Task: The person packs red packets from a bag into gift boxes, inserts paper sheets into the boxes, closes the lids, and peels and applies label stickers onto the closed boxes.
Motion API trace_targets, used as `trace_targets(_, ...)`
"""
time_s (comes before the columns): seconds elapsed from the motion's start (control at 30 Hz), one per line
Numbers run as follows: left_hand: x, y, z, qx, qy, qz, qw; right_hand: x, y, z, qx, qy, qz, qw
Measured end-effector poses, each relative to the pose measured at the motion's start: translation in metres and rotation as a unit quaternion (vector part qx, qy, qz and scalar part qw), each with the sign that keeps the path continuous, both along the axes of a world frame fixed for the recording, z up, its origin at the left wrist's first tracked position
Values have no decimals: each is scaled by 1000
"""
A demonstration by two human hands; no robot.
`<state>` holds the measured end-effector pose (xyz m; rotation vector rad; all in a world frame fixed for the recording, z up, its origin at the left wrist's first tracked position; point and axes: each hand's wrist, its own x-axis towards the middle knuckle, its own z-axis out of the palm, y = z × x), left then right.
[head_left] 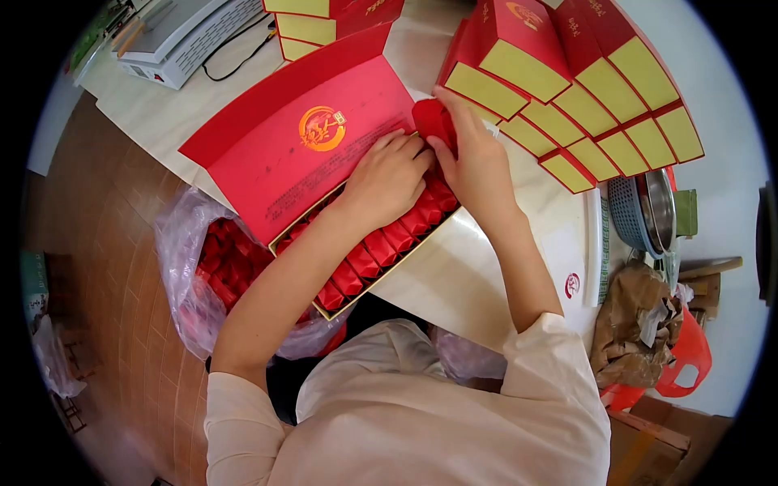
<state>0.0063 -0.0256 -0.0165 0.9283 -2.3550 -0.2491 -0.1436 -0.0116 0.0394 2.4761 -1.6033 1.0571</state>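
A long gift box [382, 278] with a gold rim lies open on the table, its red lid [267, 174] tipped back and printed with an orange emblem. Red wrapped packets [362, 261] fill it in rows. My left hand [387, 180] is over the far right end of the rows, fingers bent and close together; their tips are hidden among the packets. Beside it, at the box's far right corner, my right hand [472, 154] grips a red piece [433, 121] between thumb and fingers. Whether that is a packet or a flap I cannot tell.
Closed red and yellow boxes [604, 101] are stacked at the right, others [312, 31] at the back. A plastic bag [182, 259] of red packets hangs left of the box. A grey-white device [174, 44] stands back left; basins [640, 211] and brown paper [632, 324] are at the right.
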Motion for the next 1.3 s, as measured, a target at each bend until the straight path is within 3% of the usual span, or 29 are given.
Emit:
trace_targets(0.23, 7, -4, 6, 54, 28, 10, 998, -18, 0, 7, 115, 80, 54, 989)
trace_targets(0.4, 8, -6, 2, 11, 40, -2, 999, -20, -10, 17, 183, 149, 85, 968)
trace_targets(1.0, 14, -6, 5, -22, 64, 5, 998, -19, -37, 41, 391, 192, 94, 895)
trace_targets(1.13, 13, -7, 2, -28, 99, 17, 995, -19, -29, 24, 341, 131, 92, 926)
trace_targets(1.2, 14, -7, 4, 5, 108, 25, 994, -22, -28, 14, 311, -20, 7, 950)
trace_targets(1.23, 15, -7, 6, 37, 117, 29, 992, -22, -26, 12, 313, -20, 10, 950)
trace_targets(1.3, 14, -6, 7, 28, 131, 35, 990, -21, -22, 10, 189, -5, 62, 980)
